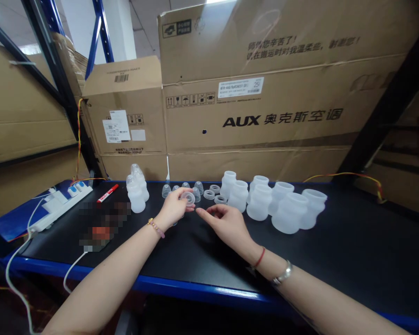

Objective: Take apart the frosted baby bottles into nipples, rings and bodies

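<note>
My left hand [176, 204] is closed on a translucent ring collar [188, 199], held with its round opening facing me. A little to the right, my right hand [228, 223] is partly curled, thumb stretched toward the collar, fingers apart and nothing visible in them. Behind the hands stand several clear dome caps [199, 187], partly hidden by my left hand. Several loose ring collars [209, 194] lie to the right of the caps. Frosted wide-mouthed bottles [259, 202], uncapped, stand in a group at the right. Capped bottles [136, 197] stand together on the left.
A red marker [108, 193], a blurred-out item [101, 230] with a white cable, and a power strip [63, 207] are on the left of the black tabletop [195, 260]. Cardboard panels [282, 125] wall off the back. The shelf has a blue front edge [202, 288].
</note>
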`<state>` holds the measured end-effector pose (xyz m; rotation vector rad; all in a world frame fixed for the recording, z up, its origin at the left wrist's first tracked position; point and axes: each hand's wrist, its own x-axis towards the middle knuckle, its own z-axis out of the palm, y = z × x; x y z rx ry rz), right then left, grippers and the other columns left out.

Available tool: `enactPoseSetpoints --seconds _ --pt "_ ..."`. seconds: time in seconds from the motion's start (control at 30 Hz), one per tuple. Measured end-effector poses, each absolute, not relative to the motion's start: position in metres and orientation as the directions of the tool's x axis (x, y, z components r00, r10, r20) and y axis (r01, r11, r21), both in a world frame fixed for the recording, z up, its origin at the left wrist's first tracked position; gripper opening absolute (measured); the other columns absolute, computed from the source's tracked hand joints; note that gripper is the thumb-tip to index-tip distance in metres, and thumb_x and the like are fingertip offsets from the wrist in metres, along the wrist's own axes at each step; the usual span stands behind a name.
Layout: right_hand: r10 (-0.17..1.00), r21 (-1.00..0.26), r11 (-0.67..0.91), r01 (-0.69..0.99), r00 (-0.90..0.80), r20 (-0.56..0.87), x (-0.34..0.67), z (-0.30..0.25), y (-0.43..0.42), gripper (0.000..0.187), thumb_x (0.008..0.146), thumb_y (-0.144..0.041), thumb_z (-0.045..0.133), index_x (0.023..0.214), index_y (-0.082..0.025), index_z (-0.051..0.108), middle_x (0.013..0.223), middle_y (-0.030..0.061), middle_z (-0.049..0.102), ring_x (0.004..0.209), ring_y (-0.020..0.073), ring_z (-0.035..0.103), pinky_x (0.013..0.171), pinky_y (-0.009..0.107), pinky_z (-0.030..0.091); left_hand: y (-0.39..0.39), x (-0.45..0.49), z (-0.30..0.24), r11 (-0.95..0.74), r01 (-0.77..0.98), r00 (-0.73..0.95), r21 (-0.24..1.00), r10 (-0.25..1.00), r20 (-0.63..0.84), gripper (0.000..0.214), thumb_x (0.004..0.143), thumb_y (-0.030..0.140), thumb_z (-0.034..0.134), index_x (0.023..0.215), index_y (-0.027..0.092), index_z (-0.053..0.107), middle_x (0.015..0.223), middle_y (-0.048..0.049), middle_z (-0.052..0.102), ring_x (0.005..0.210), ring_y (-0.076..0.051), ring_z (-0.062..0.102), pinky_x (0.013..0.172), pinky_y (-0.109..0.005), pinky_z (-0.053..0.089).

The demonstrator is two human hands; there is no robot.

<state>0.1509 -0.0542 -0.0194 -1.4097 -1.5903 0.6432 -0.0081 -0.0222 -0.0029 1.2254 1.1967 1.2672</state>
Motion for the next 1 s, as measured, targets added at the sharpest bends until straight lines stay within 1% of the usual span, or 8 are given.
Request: enactPoseSetpoints --seconds 0.13,0.23,0.4,0.5,0.6,0.73,0.9,1.0 --pt "0.915 -0.776 0.232 0.586 0.139 0.379 0.168 -0.01 -0.071 0.05 0.072 -0.066 0.063 0.08 -0.017 0.072 0.058 0.0025 0.06 0.056 0.0179 0.055 0.054 0.03 0.039 -0.024 -0.012 0.008 0.046 -0.235 -0.035 0.971 0.998 -0.056 0.025 0.076 -0.002 0.057 0.094 0.014 0.063 0.078 -0.0051 0.063 0.071 -0.015 0.067 0.071 -0.027 0.057" --pt "0.825 -0.637 0.281 0.718 0.159 0.542 0.19 -0.006 -0.079 0.053 0.071 -0.068 0.063 0.086 -0.018 0.071 0.07 0.0069 0.066 0.068 0.0234 0.061 0.066 0.035 0.044 -0.027 -0.012 0.012 0.084 -0.286 -0.019 0.955 0.996 -0.093 0.018 0.08 0.001 0.057 0.092 0.014 0.062 0.079 -0.0059 0.063 0.073 -0.016 0.067 0.075 -0.029 0.057" --pt "0.463 -0.377 0.161 0.912 0.267 0.845 0.231 -0.007 -0.089 0.062 0.077 -0.072 0.051 0.092 -0.014 0.068 0.082 0.016 0.068 0.083 0.0317 0.063 0.086 0.045 0.041 -0.029 -0.012 0.014 0.108 -0.336 0.002 0.935 0.993 -0.114 0.011 0.082 0.006 0.061 0.088 0.015 0.061 0.078 -0.0058 0.062 0.072 -0.015 0.066 0.078 -0.03 0.056" --pt "0.302 -0.401 -0.034 0.915 0.392 0.869 0.255 -0.007 -0.091 0.083 0.073 -0.08 0.047 0.111 -0.009 0.065 0.094 0.0228 0.068 0.097 0.0419 0.06 0.089 0.052 0.038 -0.028 -0.014 0.018 0.106 -0.43 -0.015 0.897 0.992 -0.125 0.004 0.086 0.012 0.058 0.088 0.013 0.06 0.08 -0.0061 0.062 0.071 -0.015 0.066 0.076 -0.03 0.057" --pt "0.251 -0.564 -0.133 0.815 0.578 0.776 0.274 -0.006 -0.089 0.086 0.068 -0.08 0.054 0.123 -0.014 0.058 0.108 0.0252 0.065 0.113 0.0468 0.053 0.097 0.058 0.032 -0.026 -0.016 0.024 0.149 -0.554 -0.015 0.819 0.982 -0.189 0.012 0.092 0.019 0.05 0.088 0.012 0.058 0.079 -0.008 0.062 0.07 -0.017 0.067 0.074 -0.031 0.058" --pt "0.458 -0.7 -0.234 0.674 0.712 0.533 0.283 -0.004 -0.084 0.086 0.059 -0.07 0.071 0.125 -0.016 0.055 0.107 0.0253 0.065 0.114 0.0456 0.053 0.095 0.056 0.035 -0.023 -0.019 0.028 0.16 -0.661 -0.038 0.733 0.969 -0.245 0.02 0.097 0.024 0.042 0.09 0.011 0.055 0.084 -0.0112 0.062 0.078 -0.02 0.069 0.072 -0.032 0.059" --pt "0.605 -0.702 -0.318 0.637 0.706 0.367 0.29 -0.008 -0.071 0.095 0.056 -0.07 0.072 0.132 -0.016 0.05 0.115 0.026 0.066 0.119 0.0465 0.051 0.089 0.052 0.039 -0.021 -0.022 0.027 0.149 -0.694 -0.037 0.704 0.97 -0.242 0.018 0.096 0.019 0.04 0.087 0.012 0.054 0.082 -0.0102 0.062 0.077 -0.02 0.068 0.071 -0.032 0.059" --pt "0.73 -0.71 -0.333 0.62 0.646 0.222 0.305 -0.016 -0.057 0.088 0.05 -0.069 0.075 0.119 -0.017 0.058 0.108 0.0261 0.068 0.103 0.0442 0.061 0.082 0.051 0.042 -0.021 -0.022 0.027 0.152 -0.696 -0.03 0.702 0.971 -0.239 0.017 0.095 0.019 0.041 0.085 0.012 0.054 0.081 -0.0098 0.061 0.076 -0.019 0.067 0.071 -0.031 0.059"
